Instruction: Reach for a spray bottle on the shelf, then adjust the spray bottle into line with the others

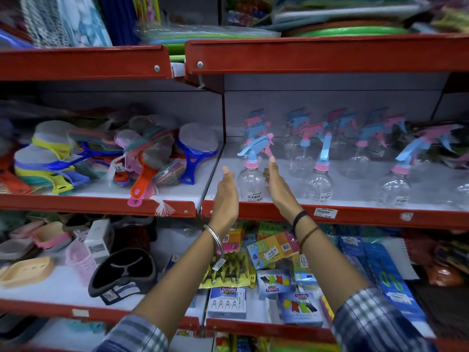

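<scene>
Around the middle of the frame ran a red-edged shelf (pixel 330 214) carrying rows of clear spray bottles with blue and pink trigger tops; a second bottle (pixel 319 181) stood just right of the nearest one, and a third (pixel 394 184) further right. Left of centre, on the neighbouring shelf, lay a heap of scrub brushes (pixel 142 158) with bright handles, some in netting. Below, lower left, sat soap dishes (pixel 26 270) and a dark tray (pixel 124 270); lower centre held packets of clothes clips (pixel 227 302). Nothing stood between the hands and the front bottle. That spray bottle (pixel 250 182) stood upright at the shelf's front edge, just left of centre, between both palms. The left hand (pixel 225 196) was raised edge-on at its left side, fingers straight and together; the right hand (pixel 278 186) mirrored it on the right, fingers straight, tips near the trigger. Whether either palm touched the bottle could not be told, perhaps barely.
</scene>
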`<action>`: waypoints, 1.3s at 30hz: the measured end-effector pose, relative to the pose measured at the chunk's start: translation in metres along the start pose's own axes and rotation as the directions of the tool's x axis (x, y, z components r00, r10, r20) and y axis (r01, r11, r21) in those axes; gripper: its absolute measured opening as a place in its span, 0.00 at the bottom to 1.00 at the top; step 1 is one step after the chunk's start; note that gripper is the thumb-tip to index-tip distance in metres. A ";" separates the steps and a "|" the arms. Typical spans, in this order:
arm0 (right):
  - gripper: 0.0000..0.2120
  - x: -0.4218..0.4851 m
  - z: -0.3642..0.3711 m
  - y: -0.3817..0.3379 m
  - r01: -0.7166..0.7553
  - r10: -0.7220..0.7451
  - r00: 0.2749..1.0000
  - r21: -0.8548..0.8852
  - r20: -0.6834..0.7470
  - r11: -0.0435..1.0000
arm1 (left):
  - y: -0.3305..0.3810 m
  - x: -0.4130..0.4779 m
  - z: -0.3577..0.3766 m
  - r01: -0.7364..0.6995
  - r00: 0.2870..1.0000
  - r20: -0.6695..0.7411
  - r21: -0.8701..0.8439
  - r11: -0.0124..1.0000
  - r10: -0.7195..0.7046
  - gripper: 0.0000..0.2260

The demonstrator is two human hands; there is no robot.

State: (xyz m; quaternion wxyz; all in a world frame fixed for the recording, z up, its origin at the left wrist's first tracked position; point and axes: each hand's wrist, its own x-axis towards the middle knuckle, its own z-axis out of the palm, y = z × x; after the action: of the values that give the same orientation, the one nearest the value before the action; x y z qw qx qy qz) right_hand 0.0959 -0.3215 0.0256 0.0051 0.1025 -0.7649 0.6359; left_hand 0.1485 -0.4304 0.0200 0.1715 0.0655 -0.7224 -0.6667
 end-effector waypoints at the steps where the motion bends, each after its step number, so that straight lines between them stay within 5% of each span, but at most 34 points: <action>1: 0.43 0.001 0.000 -0.002 0.002 -0.003 1.000 0.007 0.026 1.000 | -0.001 -0.006 0.003 -0.006 1.000 0.013 0.010 1.000 0.005 0.49; 4: 0.53 0.000 0.003 -0.007 -0.002 0.002 0.998 0.005 0.066 1.000 | -0.004 -0.017 0.008 -0.013 0.998 0.057 0.040 0.999 0.011 0.51; 7: 0.56 -0.003 0.003 -0.005 -0.008 0.009 1.000 -0.010 0.029 1.000 | -0.002 -0.017 0.009 -0.006 0.998 0.065 0.047 0.999 0.003 0.44; 10: 0.47 -0.006 0.001 -0.002 -0.014 0.014 1.000 0.000 -0.001 1.000 | 0.003 -0.013 0.009 0.037 0.995 0.091 0.057 0.998 -0.042 0.37; 17: 0.39 -0.006 0.002 0.003 0.011 -0.011 0.999 -0.017 -0.035 1.000 | 0.006 -0.003 0.005 0.049 0.995 0.089 0.057 0.997 -0.054 0.53; 28: 0.37 -0.013 0.001 0.014 0.089 -0.089 0.990 -0.008 -0.110 0.996 | 0.001 -0.006 0.010 -0.033 0.999 0.030 0.092 0.995 0.030 0.34; 33: 0.24 -0.046 -0.028 0.022 0.464 -0.423 0.849 0.063 -0.317 0.883 | -0.007 -0.025 0.035 -0.368 0.922 -0.106 0.064 0.928 0.373 0.21; 36: 0.19 -0.047 -0.066 0.035 0.582 -0.529 0.715 -0.030 -0.456 0.813 | -0.013 -0.035 0.065 -0.360 0.933 0.038 0.024 0.933 0.359 0.25; 39: 0.16 -0.033 -0.102 0.043 0.499 -0.432 0.684 -0.055 -0.588 0.865 | -0.019 -0.043 0.095 -0.241 0.959 0.150 -0.016 0.971 0.240 0.28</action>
State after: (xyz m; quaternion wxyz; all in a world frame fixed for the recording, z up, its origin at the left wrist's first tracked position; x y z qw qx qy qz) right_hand 0.1083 -0.2095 -0.0011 0.3946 0.0940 -0.6380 0.6545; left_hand 0.1543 -0.3292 -0.0105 0.1959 -0.0731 -0.7367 -0.6431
